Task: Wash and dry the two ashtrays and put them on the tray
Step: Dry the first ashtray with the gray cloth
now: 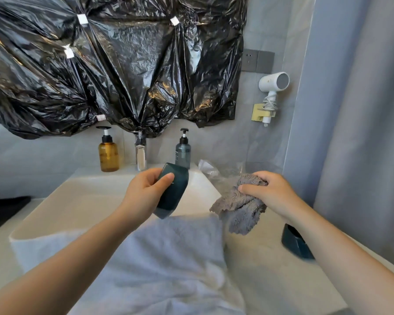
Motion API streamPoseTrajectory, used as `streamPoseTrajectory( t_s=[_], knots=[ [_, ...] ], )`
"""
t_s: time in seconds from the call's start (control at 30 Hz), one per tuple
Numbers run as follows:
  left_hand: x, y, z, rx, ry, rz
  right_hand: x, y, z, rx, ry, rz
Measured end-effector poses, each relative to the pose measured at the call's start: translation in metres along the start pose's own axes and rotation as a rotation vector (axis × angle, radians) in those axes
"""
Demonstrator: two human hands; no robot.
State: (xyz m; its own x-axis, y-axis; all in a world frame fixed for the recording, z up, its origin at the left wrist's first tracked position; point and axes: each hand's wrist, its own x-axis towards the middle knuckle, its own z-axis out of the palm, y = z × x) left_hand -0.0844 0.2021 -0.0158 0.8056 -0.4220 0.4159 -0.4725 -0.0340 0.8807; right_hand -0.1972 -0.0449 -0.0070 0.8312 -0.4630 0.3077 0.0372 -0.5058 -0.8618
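the left hand [146, 192] grips a dark teal ashtray [173, 194], fingers curled round one edge and the thumb pressed on its side, holding it tilted on edge above the white basin [89, 201]. the right hand [268, 192] clutches a grey cloth [241, 212], bunched in the fingers, its loose end hanging down by the basin's right corner. cloth and held ashtray are near each other but apart. the second ashtray [293, 244], also dark teal, sits on the table [259, 280] to the right of the basin, partly hidden behind the right forearm. a white towel [157, 258] lies draped over the basin's near edge. behind the basin stand a chrome tap [141, 155], an amber pump bottle [108, 155] to its left and a grey-blue pump bottle [183, 151] to its right. crumpled clear plastic [214, 171] lies at the back right corner. black plastic sheeting [112, 64] is taped across the wall above, and a white hair dryer [273, 85] hangs in a wall holder at right.
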Motion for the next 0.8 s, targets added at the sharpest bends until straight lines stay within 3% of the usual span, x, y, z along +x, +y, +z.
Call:
streamPoseTrajectory(
  t_s=[0.27, 0.53, 0.6, 0.7, 0.8],
  knots=[
    [-0.074, -0.002, 0.039, 0.021, -0.006, -0.035, -0.067, 0.064, -0.010, -0.097, -0.050, 0.153],
    [-0.107, -0.009, 0.057, 0.063, -0.043, -0.052, -0.091, 0.107, 0.005, -0.173, 0.015, 0.188],
    [-0.112, -0.011, 0.057, 0.076, -0.053, -0.046, -0.094, 0.107, 0.010, -0.201, -0.037, 0.214],
    [-0.118, -0.012, 0.052, 0.186, -0.081, -0.002, -0.094, 0.098, 0.017, -0.363, -0.181, 0.241],
    [-0.121, -0.013, 0.045, 0.527, -0.191, 0.171, -0.095, 0.076, 0.025, -0.354, -0.237, 0.161]
  ],
)
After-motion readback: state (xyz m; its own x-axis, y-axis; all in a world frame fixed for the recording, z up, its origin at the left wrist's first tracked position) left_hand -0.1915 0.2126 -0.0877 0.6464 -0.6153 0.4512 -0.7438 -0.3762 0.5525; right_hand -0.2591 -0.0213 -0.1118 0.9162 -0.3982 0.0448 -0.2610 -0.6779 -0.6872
